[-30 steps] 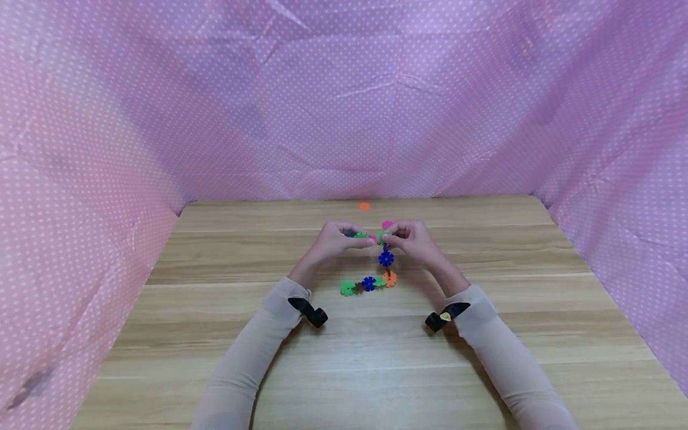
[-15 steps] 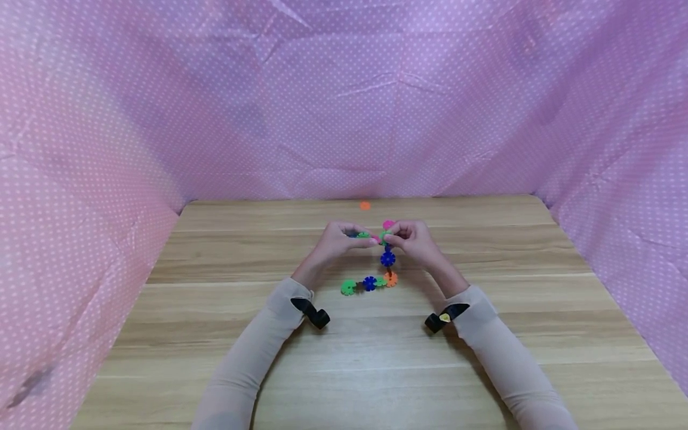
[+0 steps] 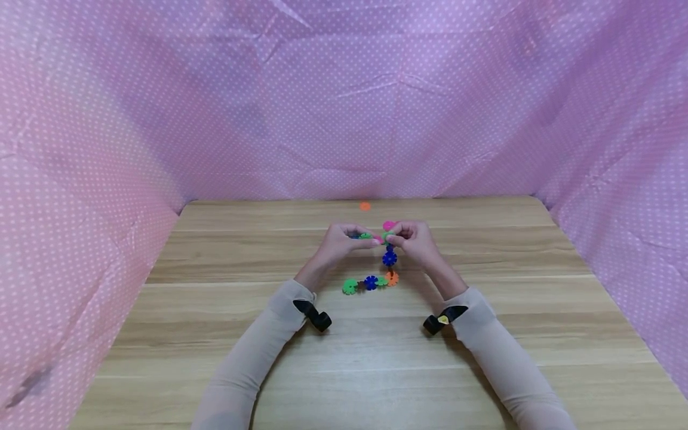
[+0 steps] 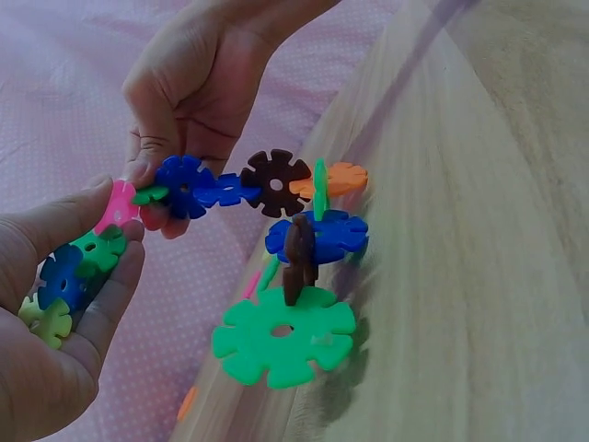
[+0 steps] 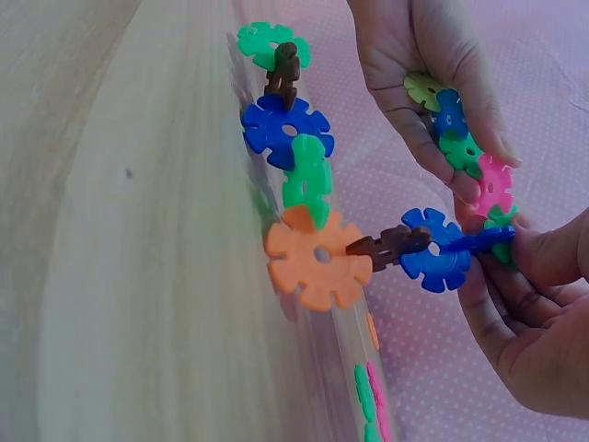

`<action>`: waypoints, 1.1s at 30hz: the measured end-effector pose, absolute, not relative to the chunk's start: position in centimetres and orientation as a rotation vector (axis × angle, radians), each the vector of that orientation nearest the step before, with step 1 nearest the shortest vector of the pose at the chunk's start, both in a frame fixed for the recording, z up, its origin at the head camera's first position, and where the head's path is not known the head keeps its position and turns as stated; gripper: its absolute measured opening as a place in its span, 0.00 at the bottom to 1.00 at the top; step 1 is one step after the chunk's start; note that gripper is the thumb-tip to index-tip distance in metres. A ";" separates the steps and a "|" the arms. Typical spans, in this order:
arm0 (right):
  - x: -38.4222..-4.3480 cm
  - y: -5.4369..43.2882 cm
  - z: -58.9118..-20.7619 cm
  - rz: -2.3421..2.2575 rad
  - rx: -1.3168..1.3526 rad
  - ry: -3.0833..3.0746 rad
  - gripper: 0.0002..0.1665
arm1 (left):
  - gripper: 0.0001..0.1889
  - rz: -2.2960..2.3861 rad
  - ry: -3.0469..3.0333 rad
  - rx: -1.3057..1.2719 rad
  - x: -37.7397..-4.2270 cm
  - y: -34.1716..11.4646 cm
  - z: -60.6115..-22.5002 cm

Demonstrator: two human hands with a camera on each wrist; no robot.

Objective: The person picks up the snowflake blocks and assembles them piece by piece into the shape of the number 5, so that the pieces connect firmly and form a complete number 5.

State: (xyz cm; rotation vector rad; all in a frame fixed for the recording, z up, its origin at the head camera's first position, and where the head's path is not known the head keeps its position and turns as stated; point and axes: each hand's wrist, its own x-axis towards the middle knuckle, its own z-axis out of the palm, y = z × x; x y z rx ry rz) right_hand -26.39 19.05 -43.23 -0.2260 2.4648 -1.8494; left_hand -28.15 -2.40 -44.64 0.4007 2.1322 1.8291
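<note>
My left hand (image 3: pixel 340 246) pinches a pink notched plastic disc (image 4: pixel 120 204) between thumb and fingers. Linked behind it along the palm are a green disc (image 4: pixel 101 249), a blue disc (image 4: pixel 62 276) and a yellow-green disc (image 4: pixel 51 318). Opposite, my right hand (image 3: pixel 415 240) grips a green disc (image 5: pixel 500 235), partly covered by its fingers, which meets the pink disc's edge. From this grip a chain runs through blue discs (image 5: pixel 434 250), a brown disc (image 4: pixel 276 182) and an orange disc (image 5: pixel 319 258). It bends there and ends at a large green disc (image 4: pixel 283 336).
A loose orange disc (image 3: pixel 365 206) lies near the table's far edge. Just behind the right hand is another pink disc (image 3: pixel 389 226). The wooden table (image 3: pixel 344 382) is enclosed by a pink dotted cloth (image 3: pixel 344 107).
Both hands keep their grips. The left hand has edged slightly right, toward the right hand, and the hanging chain has shifted a little right with them.
</note>
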 end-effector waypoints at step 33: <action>-26.7 20.5 -42.3 -1.640 -0.285 2.404 0.07 | 0.22 1.522 2.198 0.557 -29.0 -5.6 -42.8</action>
